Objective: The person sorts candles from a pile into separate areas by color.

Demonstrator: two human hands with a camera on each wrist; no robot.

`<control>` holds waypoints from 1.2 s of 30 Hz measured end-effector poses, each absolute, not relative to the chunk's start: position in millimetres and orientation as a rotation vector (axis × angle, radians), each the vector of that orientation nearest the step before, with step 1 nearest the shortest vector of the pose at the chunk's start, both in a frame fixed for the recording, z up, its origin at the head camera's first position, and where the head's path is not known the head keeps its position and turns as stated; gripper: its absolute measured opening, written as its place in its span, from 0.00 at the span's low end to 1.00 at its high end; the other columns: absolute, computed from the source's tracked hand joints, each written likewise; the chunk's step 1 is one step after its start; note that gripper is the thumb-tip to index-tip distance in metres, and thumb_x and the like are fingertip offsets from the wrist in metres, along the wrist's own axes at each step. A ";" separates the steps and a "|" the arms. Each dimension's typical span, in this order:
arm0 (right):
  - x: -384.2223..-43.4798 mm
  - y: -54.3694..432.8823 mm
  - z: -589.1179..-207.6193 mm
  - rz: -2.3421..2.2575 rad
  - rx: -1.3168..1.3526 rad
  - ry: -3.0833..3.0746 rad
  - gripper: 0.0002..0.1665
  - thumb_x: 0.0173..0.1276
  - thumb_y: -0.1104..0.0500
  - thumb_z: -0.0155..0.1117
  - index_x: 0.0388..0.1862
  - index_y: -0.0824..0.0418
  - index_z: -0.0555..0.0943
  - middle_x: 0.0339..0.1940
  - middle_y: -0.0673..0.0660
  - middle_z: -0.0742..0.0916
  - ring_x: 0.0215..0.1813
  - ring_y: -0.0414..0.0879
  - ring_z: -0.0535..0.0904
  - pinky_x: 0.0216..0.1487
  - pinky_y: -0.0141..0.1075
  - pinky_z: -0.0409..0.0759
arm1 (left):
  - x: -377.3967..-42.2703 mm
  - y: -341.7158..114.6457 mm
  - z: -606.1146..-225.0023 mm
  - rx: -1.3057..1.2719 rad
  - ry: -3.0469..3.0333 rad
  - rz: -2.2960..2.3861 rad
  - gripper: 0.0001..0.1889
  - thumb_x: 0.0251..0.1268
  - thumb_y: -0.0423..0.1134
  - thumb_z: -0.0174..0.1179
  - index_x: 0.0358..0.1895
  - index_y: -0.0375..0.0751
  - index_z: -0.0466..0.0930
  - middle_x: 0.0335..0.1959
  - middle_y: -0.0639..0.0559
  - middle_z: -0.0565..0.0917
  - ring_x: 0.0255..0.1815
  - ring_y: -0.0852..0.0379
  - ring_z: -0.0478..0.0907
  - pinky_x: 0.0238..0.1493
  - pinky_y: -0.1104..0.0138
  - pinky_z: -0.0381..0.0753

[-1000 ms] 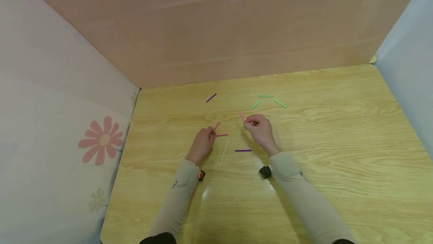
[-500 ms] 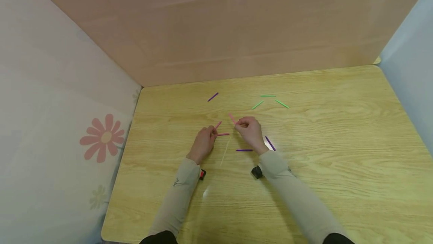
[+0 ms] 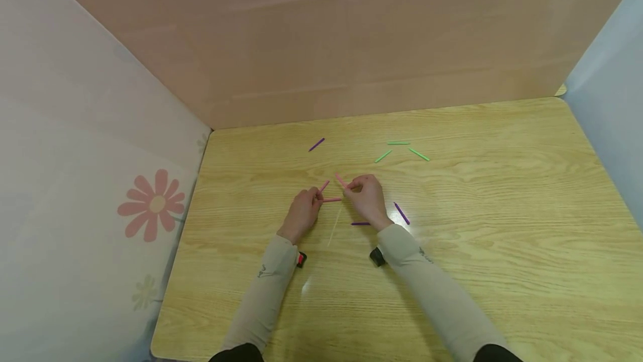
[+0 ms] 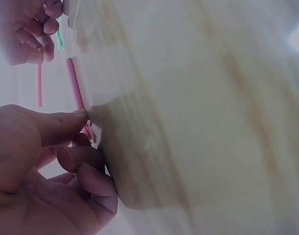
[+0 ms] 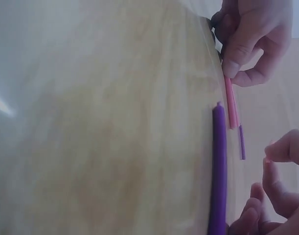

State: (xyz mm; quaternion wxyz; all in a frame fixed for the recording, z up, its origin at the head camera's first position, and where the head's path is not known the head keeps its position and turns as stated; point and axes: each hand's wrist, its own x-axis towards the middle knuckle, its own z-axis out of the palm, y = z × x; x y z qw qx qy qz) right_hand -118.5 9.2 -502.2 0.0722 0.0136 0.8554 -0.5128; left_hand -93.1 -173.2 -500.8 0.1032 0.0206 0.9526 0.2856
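Observation:
Two short pink sticks meet in a V at my left hand (image 3: pixel 301 211): an angled pink stick (image 3: pixel 325 186) and a level pink stick (image 3: pixel 332 199). Thumb and fingers of that hand pinch them at their joined ends, low on the table, as the level stick (image 4: pixel 75 83) shows in the left wrist view. My right hand (image 3: pixel 368 197) pinches a third pink stick (image 3: pixel 340 180) by its near end. That held stick (image 4: pixel 39 85) hangs above the table in the left wrist view, its far end pointing toward the other two.
Purple sticks lie near my right wrist: a level purple stick (image 3: pixel 359 223) and a slanted purple stick (image 3: pixel 402 213). Farther back are another purple stick (image 3: pixel 316 144) and three green sticks, among them a green stick (image 3: pixel 398 143). A tan partition (image 3: pixel 351 44) borders the wooden table (image 3: pixel 502 211).
My right hand has moved left with its pink stick, closer to the two at my left hand. The slanted purple stick came into view from under my right arm. My left hand stays put.

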 end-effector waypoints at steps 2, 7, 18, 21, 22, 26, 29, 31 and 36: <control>-118.4 9.0 -502.1 -1.530 0.031 2.581 0.09 0.59 0.59 0.66 0.34 0.65 0.85 0.48 0.62 0.80 0.54 0.57 0.74 0.59 0.49 0.70 | -93.0 -173.3 -500.6 0.061 2.810 0.840 0.04 0.71 0.35 0.54 0.43 0.40 0.77 0.34 0.46 0.77 0.32 0.53 0.70 0.34 0.65 0.70; -119.3 8.7 -502.1 -1.493 0.018 2.592 0.10 0.59 0.59 0.67 0.34 0.66 0.85 0.49 0.62 0.80 0.55 0.57 0.74 0.61 0.49 0.69 | -92.5 -173.0 -499.2 0.051 2.803 0.833 0.04 0.71 0.35 0.53 0.43 0.40 0.77 0.34 0.46 0.77 0.32 0.53 0.70 0.34 0.65 0.70; -121.9 8.2 -501.3 -1.344 0.011 2.631 0.11 0.59 0.58 0.68 0.31 0.66 0.85 0.47 0.63 0.80 0.54 0.57 0.74 0.58 0.48 0.71 | -91.8 -173.3 -498.2 0.059 2.793 0.846 0.05 0.71 0.35 0.53 0.43 0.40 0.77 0.35 0.46 0.78 0.32 0.54 0.70 0.34 0.65 0.71; -122.6 7.1 -500.3 -1.309 0.019 2.630 0.11 0.60 0.57 0.69 0.31 0.66 0.85 0.47 0.63 0.80 0.54 0.57 0.73 0.57 0.48 0.71 | -91.8 -173.3 -498.2 0.070 2.801 0.851 0.05 0.71 0.34 0.53 0.43 0.39 0.77 0.35 0.45 0.78 0.32 0.54 0.71 0.34 0.65 0.71; -122.7 6.8 -500.2 -1.302 0.022 2.625 0.11 0.60 0.57 0.68 0.31 0.66 0.85 0.48 0.63 0.79 0.54 0.57 0.72 0.58 0.48 0.71 | -91.8 -173.4 -498.2 0.072 2.802 0.855 0.05 0.71 0.34 0.53 0.43 0.39 0.77 0.35 0.45 0.78 0.32 0.54 0.71 0.34 0.65 0.71; -122.6 5.7 -499.0 -1.277 0.025 2.614 0.10 0.61 0.58 0.68 0.29 0.66 0.85 0.48 0.63 0.78 0.56 0.59 0.71 0.58 0.49 0.71 | -91.7 -173.6 -498.2 0.075 2.807 0.857 0.05 0.71 0.34 0.53 0.43 0.39 0.77 0.34 0.45 0.78 0.31 0.54 0.71 0.34 0.65 0.72; -122.9 5.0 -498.2 -1.255 0.021 2.629 0.10 0.60 0.59 0.67 0.28 0.66 0.85 0.47 0.64 0.78 0.55 0.59 0.71 0.58 0.49 0.71 | -91.9 -173.7 -498.5 0.077 2.810 0.854 0.05 0.71 0.34 0.53 0.43 0.39 0.77 0.34 0.45 0.78 0.31 0.54 0.71 0.33 0.65 0.71; -123.1 4.3 -497.3 -1.240 0.019 2.641 0.09 0.60 0.59 0.67 0.27 0.65 0.85 0.47 0.65 0.78 0.55 0.60 0.71 0.58 0.49 0.71 | -92.2 -173.7 -498.8 0.078 2.812 0.855 0.05 0.71 0.34 0.53 0.43 0.39 0.77 0.35 0.45 0.78 0.31 0.54 0.71 0.33 0.65 0.71; -124.7 2.3 -496.1 -1.200 0.028 2.669 0.09 0.59 0.58 0.67 0.26 0.64 0.86 0.46 0.65 0.78 0.55 0.61 0.70 0.56 0.49 0.72 | -92.1 -174.1 -498.5 0.082 2.812 0.857 0.04 0.71 0.34 0.53 0.43 0.39 0.77 0.34 0.45 0.78 0.31 0.54 0.71 0.33 0.66 0.71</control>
